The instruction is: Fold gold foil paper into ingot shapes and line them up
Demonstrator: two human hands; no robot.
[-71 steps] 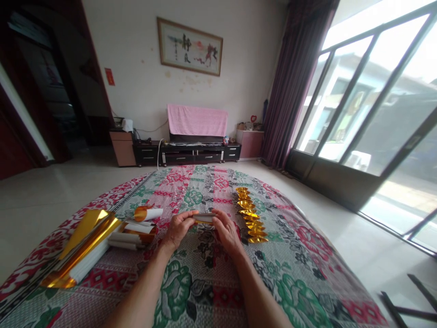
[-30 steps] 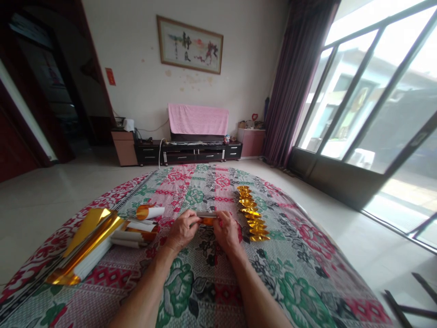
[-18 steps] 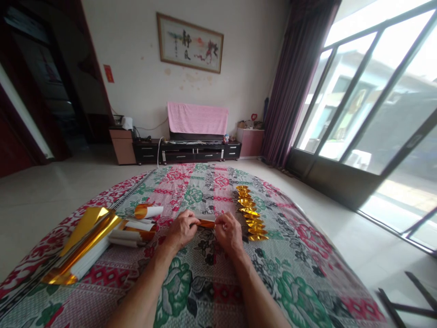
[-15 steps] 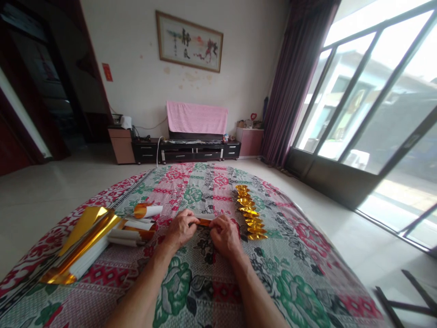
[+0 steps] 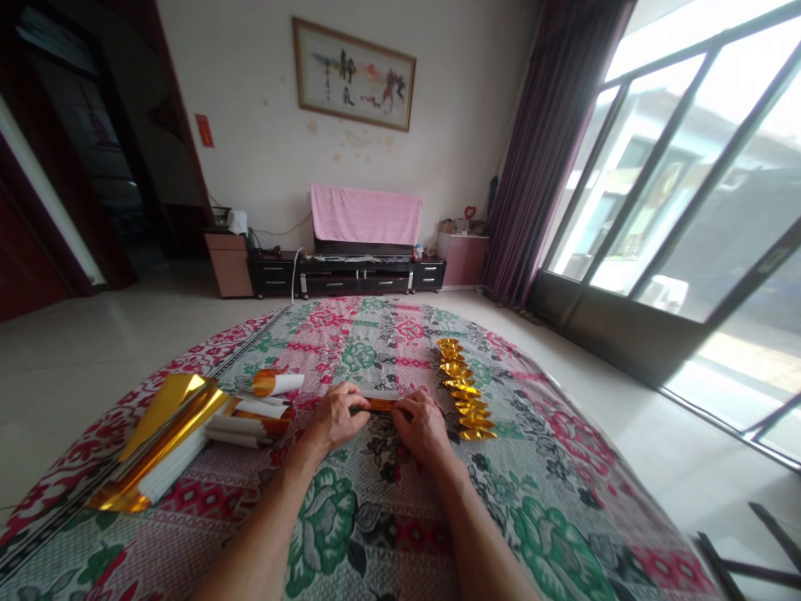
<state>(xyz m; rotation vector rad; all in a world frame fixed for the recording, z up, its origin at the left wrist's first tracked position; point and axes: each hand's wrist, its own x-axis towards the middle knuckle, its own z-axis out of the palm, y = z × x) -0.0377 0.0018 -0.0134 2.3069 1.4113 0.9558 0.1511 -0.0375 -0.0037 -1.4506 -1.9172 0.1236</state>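
Note:
My left hand (image 5: pixel 335 417) and my right hand (image 5: pixel 422 426) both pinch a narrow folded strip of gold foil paper (image 5: pixel 379 404), pressing it down on the floral cloth (image 5: pixel 388 517). The fingers of each hand are curled over the strip's ends, and only its orange-gold middle shows between them. To the right of my right hand runs a row of several folded gold foil pieces (image 5: pixel 461 389). To the left of my left hand lie rolled gold-and-white papers (image 5: pixel 256 413) and a stack of gold foil sheets (image 5: pixel 156 438).
The cloth covers a round surface that drops off to pale tiled floor (image 5: pixel 75 359) on all sides. A dark low cabinet (image 5: pixel 350 275) with a pink cloth stands at the far wall. Glass sliding doors (image 5: pixel 688 217) fill the right side.
Both hands have lowered the strip from slightly above the cloth onto it and moved closer together along it. The row of folded pieces and the stacks have not moved.

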